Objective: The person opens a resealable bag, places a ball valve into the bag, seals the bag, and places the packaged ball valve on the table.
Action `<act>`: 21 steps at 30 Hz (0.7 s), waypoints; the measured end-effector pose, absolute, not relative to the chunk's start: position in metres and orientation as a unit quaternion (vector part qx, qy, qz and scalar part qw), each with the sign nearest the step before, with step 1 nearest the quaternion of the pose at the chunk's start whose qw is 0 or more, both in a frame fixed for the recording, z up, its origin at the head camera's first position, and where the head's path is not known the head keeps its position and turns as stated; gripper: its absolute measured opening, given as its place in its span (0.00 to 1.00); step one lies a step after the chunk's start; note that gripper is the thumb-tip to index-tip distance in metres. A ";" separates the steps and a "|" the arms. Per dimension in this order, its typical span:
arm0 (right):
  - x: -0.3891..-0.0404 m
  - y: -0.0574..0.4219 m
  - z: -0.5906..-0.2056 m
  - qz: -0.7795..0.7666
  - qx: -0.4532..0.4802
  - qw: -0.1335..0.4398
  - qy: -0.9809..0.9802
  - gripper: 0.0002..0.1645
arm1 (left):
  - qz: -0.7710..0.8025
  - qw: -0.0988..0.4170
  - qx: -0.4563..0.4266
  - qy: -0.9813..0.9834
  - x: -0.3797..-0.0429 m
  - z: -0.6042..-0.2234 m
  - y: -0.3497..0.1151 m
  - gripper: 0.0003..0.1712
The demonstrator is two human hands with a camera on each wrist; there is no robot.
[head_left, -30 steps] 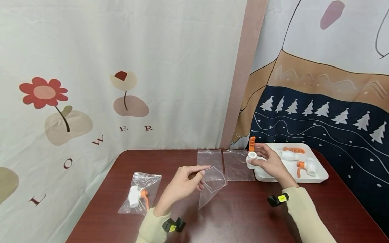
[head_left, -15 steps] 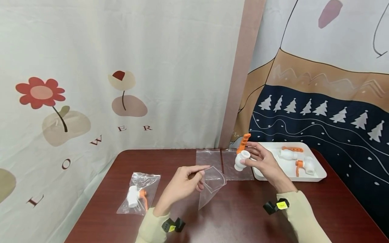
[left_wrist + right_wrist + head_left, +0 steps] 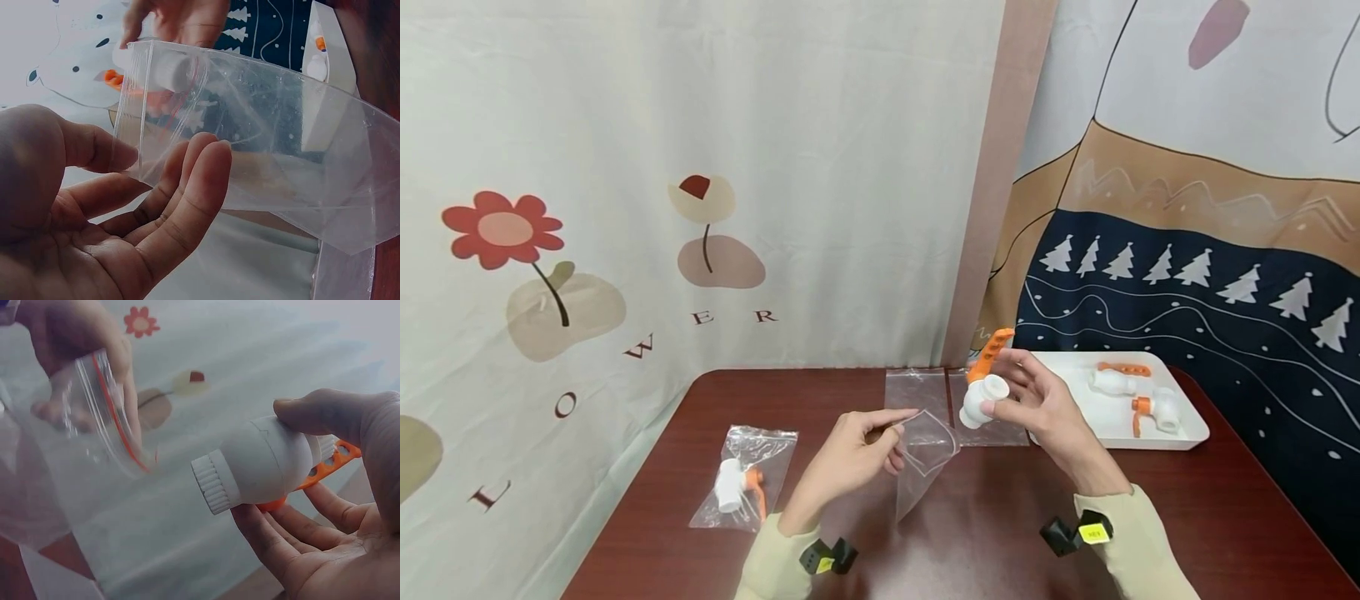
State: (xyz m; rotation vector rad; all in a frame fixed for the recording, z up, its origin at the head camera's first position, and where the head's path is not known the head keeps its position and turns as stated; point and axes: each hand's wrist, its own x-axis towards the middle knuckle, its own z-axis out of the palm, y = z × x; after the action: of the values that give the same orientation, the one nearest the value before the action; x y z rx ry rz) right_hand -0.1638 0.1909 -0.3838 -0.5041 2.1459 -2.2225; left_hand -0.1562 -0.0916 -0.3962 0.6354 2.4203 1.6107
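Nearest me are my pale sleeves [image 3: 1138,542], with a small black camera [image 3: 827,557] strapped at each wrist. My left hand [image 3: 853,454] pinches a clear zip bag [image 3: 917,479] near its top edge between thumb and index finger, the other fingers loosely bent; the bag hangs above the counter [image 3: 970,542], its mouth spread, a red line along the zip. To the left of that hand, a clear packet [image 3: 778,450] lies on the counter with a white valve and its orange handle [image 3: 754,479] inside.

My right hand [image 3: 1037,408] grips another white valve [image 3: 981,404] by its body — thumb on one side, fingers on the other — with its orange lever [image 3: 990,357] tilted up. This valve is in the air, just beside the bag's mouth and outside it.

Beyond, two flat bags [image 3: 916,387] lie side by side toward the counter's far edge. Right of them, a white tray [image 3: 1108,425] carries two more valves [image 3: 1165,410] with orange handles. Behind everything hang printed cloths [image 3: 850,208] — flowers and letters left, white trees right.
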 end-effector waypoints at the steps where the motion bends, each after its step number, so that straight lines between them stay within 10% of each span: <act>1: -0.162 0.190 -0.384 -0.713 -0.166 0.004 0.682 0.38 | 0.539 0.083 0.213 0.810 -0.156 -0.396 -0.091 0.22; 21: -0.149 0.161 -0.389 -0.678 -0.288 -0.027 0.676 0.40 | 0.542 0.097 0.212 0.808 -0.156 -0.398 -0.088 0.21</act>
State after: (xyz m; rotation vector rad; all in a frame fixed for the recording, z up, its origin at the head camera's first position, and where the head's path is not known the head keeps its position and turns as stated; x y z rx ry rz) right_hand -0.1492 0.1613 -0.3895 -0.9193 2.1603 -2.1670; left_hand -0.1560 -0.0884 -0.3979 0.6291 2.3913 1.6036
